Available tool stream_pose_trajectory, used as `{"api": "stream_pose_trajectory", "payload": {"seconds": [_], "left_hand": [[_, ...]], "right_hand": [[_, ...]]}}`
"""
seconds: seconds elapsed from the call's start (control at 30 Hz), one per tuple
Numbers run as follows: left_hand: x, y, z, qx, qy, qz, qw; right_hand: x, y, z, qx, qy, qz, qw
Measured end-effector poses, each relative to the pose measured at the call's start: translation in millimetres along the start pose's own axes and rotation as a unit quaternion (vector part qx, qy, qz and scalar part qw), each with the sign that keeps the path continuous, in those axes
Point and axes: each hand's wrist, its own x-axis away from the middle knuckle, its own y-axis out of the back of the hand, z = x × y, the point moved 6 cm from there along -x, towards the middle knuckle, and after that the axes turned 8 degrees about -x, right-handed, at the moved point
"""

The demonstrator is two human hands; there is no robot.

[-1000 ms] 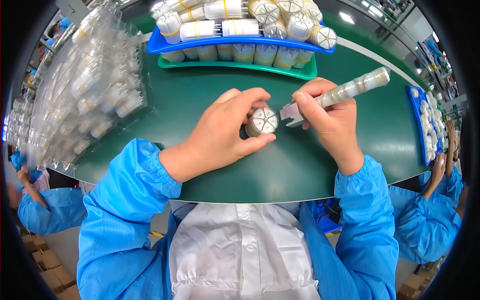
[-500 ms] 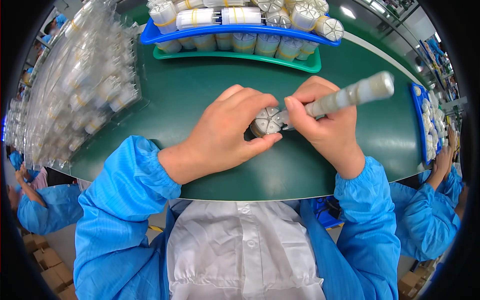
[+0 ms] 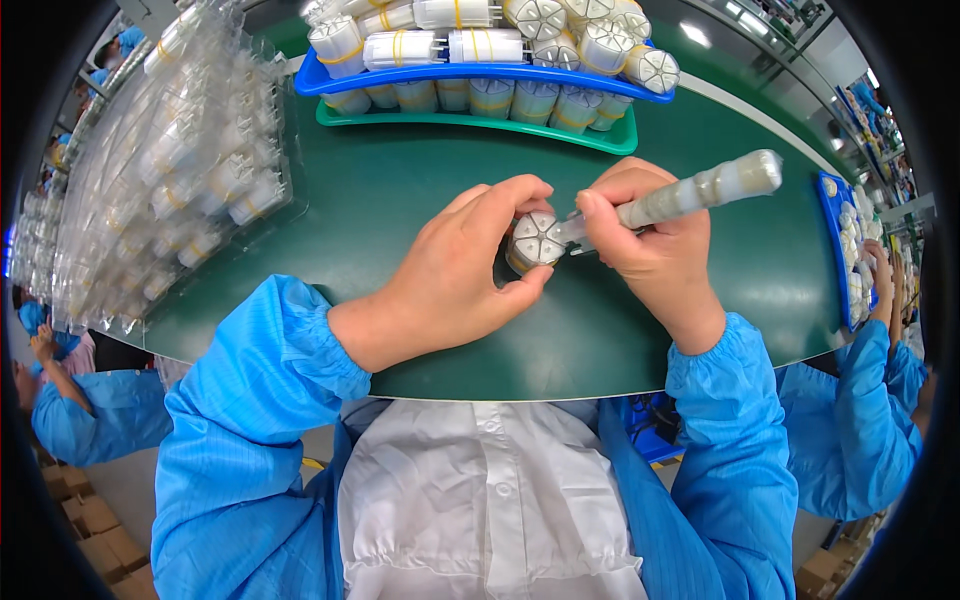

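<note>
A white round cylinder [image 3: 537, 240] with a wedge-segmented top face stands on the green table. The thumb and fingers of my left hand [image 3: 455, 265] are curled around its left side. My right hand [image 3: 655, 235] grips a tool with a thick, tape-wrapped handle [image 3: 715, 188], held like a pen and slanting up to the right. The tool's thin, pale tip [image 3: 573, 230] meets the cylinder's right rim; its exact kind is hard to make out. Blue sleeves cover both my forearms.
A blue tray [image 3: 480, 72] heaped with similar cylinders sits on a green tray [image 3: 470, 121] at the far side. Clear plastic trays [image 3: 170, 180] of such parts are stacked at left. Another blue tray [image 3: 836, 250] stands at right, near a co-worker's hand [image 3: 880, 280].
My view has shifted slightly. The cylinder's top shows a little more fully as my left fingers sit looser around it. The tool tip stays at its right rim.
</note>
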Motion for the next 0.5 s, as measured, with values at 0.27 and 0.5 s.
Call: {"api": "stream_pose_trajectory", "payload": {"seconds": [0.27, 0.5], "left_hand": [[-5, 1, -1, -0.071, 0.009, 0.027, 0.997], [-2, 0, 0, 0.003, 0.005, -0.005, 1.0]], "right_hand": [[3, -5, -3, -0.014, -0.037, 0.01, 0.999], [-2, 7, -5, -0.042, -0.04, -0.031, 0.998]]}}
